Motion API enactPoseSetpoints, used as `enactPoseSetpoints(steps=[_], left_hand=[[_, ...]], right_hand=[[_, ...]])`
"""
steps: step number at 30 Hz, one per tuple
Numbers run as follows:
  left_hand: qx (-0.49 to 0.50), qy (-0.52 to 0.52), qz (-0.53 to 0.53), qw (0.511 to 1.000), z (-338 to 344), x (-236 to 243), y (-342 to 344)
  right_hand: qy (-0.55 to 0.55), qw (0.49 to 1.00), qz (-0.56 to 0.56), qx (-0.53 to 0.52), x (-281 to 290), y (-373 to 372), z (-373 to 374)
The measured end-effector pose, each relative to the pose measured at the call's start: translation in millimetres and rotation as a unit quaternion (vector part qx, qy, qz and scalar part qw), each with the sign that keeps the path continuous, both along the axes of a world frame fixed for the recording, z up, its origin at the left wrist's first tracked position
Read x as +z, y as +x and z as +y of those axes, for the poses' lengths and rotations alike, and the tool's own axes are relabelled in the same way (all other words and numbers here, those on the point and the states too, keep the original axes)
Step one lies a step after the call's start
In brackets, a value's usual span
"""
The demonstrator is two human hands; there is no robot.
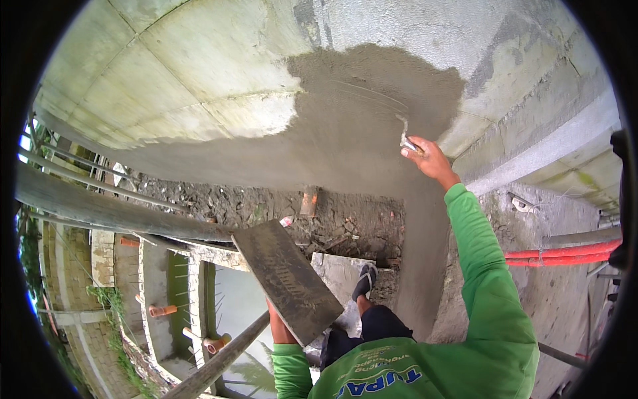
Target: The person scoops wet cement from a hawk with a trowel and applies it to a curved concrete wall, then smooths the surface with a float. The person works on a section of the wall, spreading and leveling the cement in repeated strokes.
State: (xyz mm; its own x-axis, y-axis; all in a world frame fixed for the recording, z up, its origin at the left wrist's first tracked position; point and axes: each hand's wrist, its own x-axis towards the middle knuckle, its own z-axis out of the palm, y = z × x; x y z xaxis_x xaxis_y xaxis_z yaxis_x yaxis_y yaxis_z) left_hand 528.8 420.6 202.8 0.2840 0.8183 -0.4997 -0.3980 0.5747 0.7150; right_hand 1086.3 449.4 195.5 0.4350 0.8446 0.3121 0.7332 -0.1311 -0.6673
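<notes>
My right hand (430,164) grips the handle of a small trowel (403,126), its blade against a broad patch of wet grey render (352,146) on the curved concrete wall (199,66). The render spreads left along the wall and down a strip at the right. My left hand (278,326) is under a flat, mud-stained rectangular board (282,272), holding it up at lower middle; the fingers are hidden behind it.
Muddy rubble (246,199) runs below the wall. My sandalled foot (364,281) is on a pale slab (327,269). A pole (229,356) slants at lower left, with pipes (119,209) and an open shaft with water (242,292). Red conduits (558,256) run at right.
</notes>
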Motion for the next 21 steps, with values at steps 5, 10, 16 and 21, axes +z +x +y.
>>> enactPoseSetpoints(steps=[5, 10, 16, 21], left_hand=[[-0.025, 0.064, 0.075, 0.995, -3.8, 35.8, -13.5], [-0.085, 0.072, 0.078, 0.991, -3.1, -25.5, -85.1], [-0.12, -0.097, 0.056, 0.986, 49.5, -112.7, -126.7], [-0.102, -0.041, 0.039, 0.993, 26.5, -140.6, -135.6]], right_hand=[[-0.093, 0.951, 0.289, -0.053, 31.9, 34.3, -39.7], [0.021, 0.918, 0.374, -0.128, -21.8, -75.6, -109.6], [0.046, 0.807, 0.521, -0.276, -99.3, -308.6, -225.4], [-0.109, 0.76, 0.57, -0.293, -148.9, -428.4, -305.7]])
